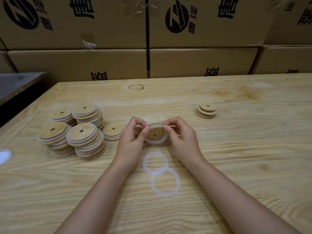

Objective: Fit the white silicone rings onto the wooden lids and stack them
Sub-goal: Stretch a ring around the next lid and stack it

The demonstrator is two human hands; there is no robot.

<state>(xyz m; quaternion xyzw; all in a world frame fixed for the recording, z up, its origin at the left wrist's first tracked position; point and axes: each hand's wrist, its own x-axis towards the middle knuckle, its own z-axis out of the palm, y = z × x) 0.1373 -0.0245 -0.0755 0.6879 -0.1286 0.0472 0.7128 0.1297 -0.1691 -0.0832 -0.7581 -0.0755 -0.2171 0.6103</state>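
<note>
Cardboard boxes (202, 61) w/ black print stand in 2 rows behind a pale wood table (236, 149), touching its far edge. Table's left edge runs diagonally beside a dark surface (16, 85).

Centre: 2 bare hands hold 1 round lid (155, 133) just above the table, tilted toward the camera, small hole in its middle. 1 white ring (156, 141) sits around its rim. L hand (133, 137) grips the lid's left side, thumb on the ring. R hand (182, 137) pinches the ring at the upper right rim betw. thumb and fingers.

Loose rings: 2, flat on the table just in front of the hands, betw. the forearms. The far one (144, 163) and near one (178, 182) overlap at one edge.

Left of the hands: 4 tall stacks (82, 132) of ringed lids, packed close in a 2-by-2 block; exact count per stack can't be told. 1 short stack (113, 130), approx. 2 lids, stands betw. that block and the L hand. Far right, well apart: 1 low stack (206, 108) of approx. 3 lids.

A white object (4, 156) is cut off at the left frame edge; can't tell what it is.

Open wood stretches from the R hand to the low stack and to the right.
</note>
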